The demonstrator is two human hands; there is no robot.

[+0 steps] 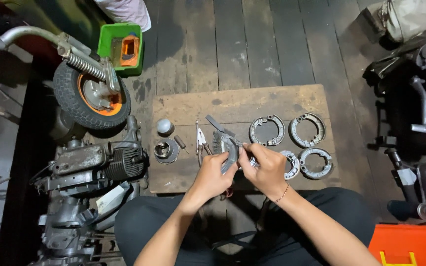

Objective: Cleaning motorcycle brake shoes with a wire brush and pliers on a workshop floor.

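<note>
While both hands meet over the near edge of a low wooden board (pixel 237 101), the left hand (pixel 213 175) is curled shut around the lower end of a curved grey brake shoe (pixel 231 150), fingers wrapped over its arc, and the right hand (pixel 265 165) is closed on the same shoe from the other side, its fingertips pinching at the upper part near the shoe's end; a thin bracelet sits at that wrist. The shoe is lifted just above the board, in front of the person's knees. Just left of the hands lie a pair of pliers (pixel 201 140) and a small screwdriver (pixel 180 143), and beyond them a round metal drum-like part (pixel 165 150) with a small grey dome-shaped cap (pixel 164 126) above it. Behind the hands a dark flat tool (pixel 214 123) lies at an angle. To the right, four more sets of brake shoes rest on the board: two rings in the far row (pixel 267 130) (pixel 306 129) and two nearer ones (pixel 291 164) (pixel 316 163), the nearest touching or just beside the right hand. Off the board to the left stand a small engine (pixel 99 165) and a scooter wheel with an orange hub (pixel 90 96), with a green plastic bin (pixel 121 47) further back. An orange case (pixel 405 245) sits at the lower right.
</note>
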